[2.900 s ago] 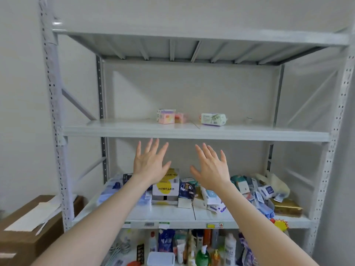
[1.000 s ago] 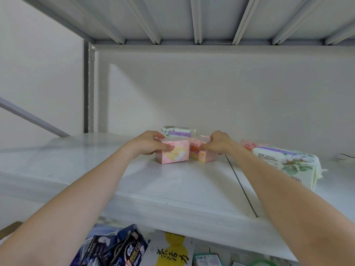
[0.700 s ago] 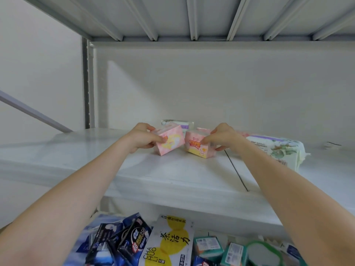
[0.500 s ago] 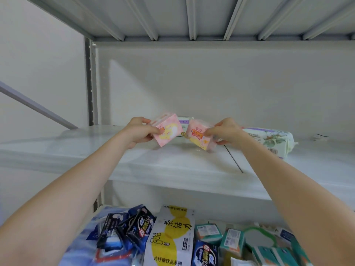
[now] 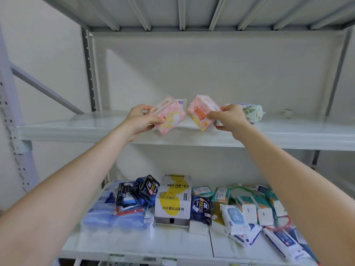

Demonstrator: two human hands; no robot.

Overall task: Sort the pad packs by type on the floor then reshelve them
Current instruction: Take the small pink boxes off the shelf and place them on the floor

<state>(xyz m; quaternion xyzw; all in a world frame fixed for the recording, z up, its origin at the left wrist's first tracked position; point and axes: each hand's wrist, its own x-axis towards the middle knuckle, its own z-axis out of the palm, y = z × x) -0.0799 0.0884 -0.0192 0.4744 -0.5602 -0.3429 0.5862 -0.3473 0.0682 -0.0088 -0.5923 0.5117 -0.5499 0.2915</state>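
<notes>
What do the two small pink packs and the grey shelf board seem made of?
Pink pack in the left hand and pink-and-yellow pack in the right hand: probably thin, glossy plastic film. Grey shelf board: likely painted metal, smooth and reflective.

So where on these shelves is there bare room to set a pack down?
Upper shelf: bare from the left post to the left hand, and right of the floral pack, bar a small scrap. Lower shelf: crowded across, free only in front of the yellow-print box.

Upper shelf (image 5: 86,125), floral pack (image 5: 252,112) resting (right side)
</notes>
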